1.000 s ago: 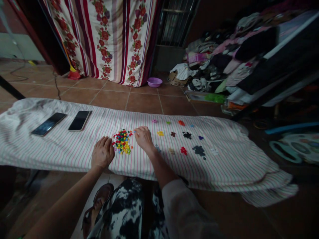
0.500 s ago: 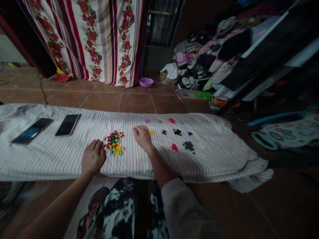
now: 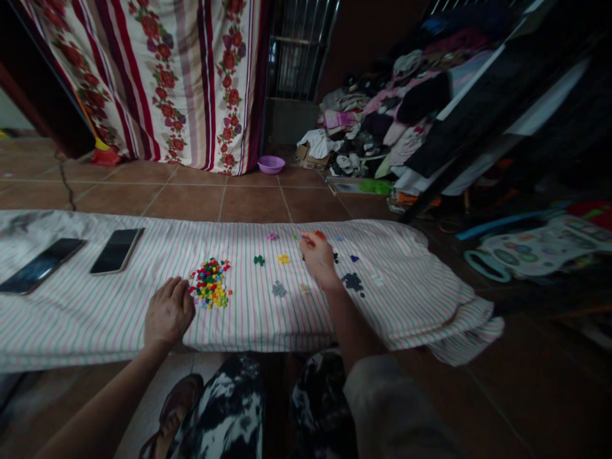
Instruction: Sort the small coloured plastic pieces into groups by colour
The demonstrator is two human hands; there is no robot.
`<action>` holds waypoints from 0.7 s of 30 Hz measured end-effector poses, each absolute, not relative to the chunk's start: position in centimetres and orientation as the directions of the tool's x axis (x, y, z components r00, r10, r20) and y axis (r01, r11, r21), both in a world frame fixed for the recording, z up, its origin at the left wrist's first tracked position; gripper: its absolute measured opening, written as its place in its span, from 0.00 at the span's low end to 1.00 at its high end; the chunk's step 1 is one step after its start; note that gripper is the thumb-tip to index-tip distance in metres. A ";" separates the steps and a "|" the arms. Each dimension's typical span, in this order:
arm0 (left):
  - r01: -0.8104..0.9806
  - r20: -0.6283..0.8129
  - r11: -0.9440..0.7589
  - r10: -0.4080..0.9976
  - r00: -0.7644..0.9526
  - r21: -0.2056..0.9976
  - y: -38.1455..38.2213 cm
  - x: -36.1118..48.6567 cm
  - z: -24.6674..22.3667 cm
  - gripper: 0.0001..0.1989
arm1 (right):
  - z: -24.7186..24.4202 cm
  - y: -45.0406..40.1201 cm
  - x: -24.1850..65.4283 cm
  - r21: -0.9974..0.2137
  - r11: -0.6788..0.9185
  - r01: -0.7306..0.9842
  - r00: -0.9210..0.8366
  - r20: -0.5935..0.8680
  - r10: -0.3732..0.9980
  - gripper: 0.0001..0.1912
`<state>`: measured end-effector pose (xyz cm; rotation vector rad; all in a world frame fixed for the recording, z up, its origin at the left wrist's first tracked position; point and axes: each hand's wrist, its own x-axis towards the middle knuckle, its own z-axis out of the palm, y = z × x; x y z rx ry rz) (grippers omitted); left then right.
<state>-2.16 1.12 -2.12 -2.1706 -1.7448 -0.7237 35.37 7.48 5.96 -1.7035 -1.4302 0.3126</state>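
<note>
A mixed heap of small coloured cube-like pieces (image 3: 210, 284) lies on the striped cloth. My left hand (image 3: 168, 311) rests flat at its left edge, fingers loosely bent and nothing visible in them. Over the back row of sorted clusters, my right hand (image 3: 319, 258) pinches a small light blue piece (image 3: 299, 238), just beside the light green cluster. Near it are orange pieces (image 3: 320, 234), yellow pieces (image 3: 283, 259) and dark green pieces (image 3: 259, 260). This hand and its forearm cover some clusters behind them.
Two phones (image 3: 117, 250) lie on the cloth's left. Further clusters include pink (image 3: 272, 236), grey (image 3: 278, 289), beige (image 3: 305, 289), dark grey (image 3: 352, 282) and dark blue (image 3: 354, 258). Beyond the table are a purple basin (image 3: 271, 165) and a clothes pile (image 3: 363, 121).
My right hand has moved right and away from me, from beside the yellow pieces to the back row, uncovering the dark green and grey clusters. My left hand stays by the heap. The view has shifted.
</note>
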 end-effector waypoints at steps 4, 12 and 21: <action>0.962 0.507 -0.257 0.843 0.179 0.088 1.1 -2.3 -2.2 0.20 | 7.3 8.1 41.8 -0.553 -0.220 0.803 0.428 0.281 0.859 0.17; 0.964 0.544 -0.265 0.812 0.211 0.022 1.1 -2.2 -2.0 0.20 | 6.4 9.8 47.9 -0.227 -0.526 0.819 0.552 0.062 0.832 0.19; 0.965 0.526 -0.255 0.829 0.190 0.054 1.1 -2.3 -2.2 0.20 | 3.8 12.1 48.8 -0.169 -0.585 0.793 0.597 0.029 0.801 0.19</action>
